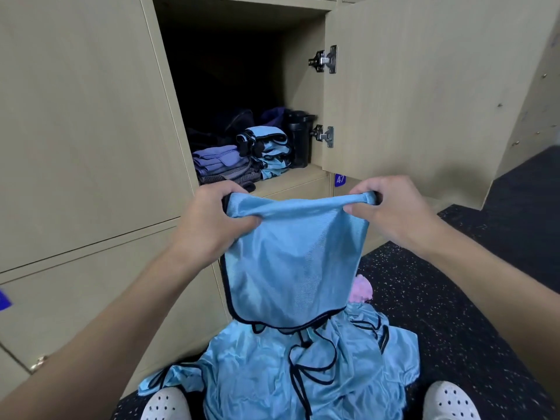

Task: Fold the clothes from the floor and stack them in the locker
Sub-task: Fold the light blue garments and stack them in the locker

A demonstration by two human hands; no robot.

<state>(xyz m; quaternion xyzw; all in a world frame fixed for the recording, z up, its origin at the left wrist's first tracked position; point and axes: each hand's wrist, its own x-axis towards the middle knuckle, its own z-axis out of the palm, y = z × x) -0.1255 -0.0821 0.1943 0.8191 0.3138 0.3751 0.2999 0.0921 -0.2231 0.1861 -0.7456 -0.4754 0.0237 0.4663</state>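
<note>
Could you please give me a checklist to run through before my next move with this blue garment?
1. Grip: left hand and right hand both pinch the blue garment at its top edge: ok.
2. Hem clear of the floor pile: cannot tell; they overlap in view.
3. The locker door is open: ok.
4. Space above the folded blue stack: ok.
5. The black bottle stands upright, close beside that stack: ok, but mind it.

White number "47" on small blue tag (340, 179), on lower locker front (339, 190), just under bottom edge of open locker door (409, 101). Second blue tag (3, 300) at far left edge, cut off, unreadable.
</note>
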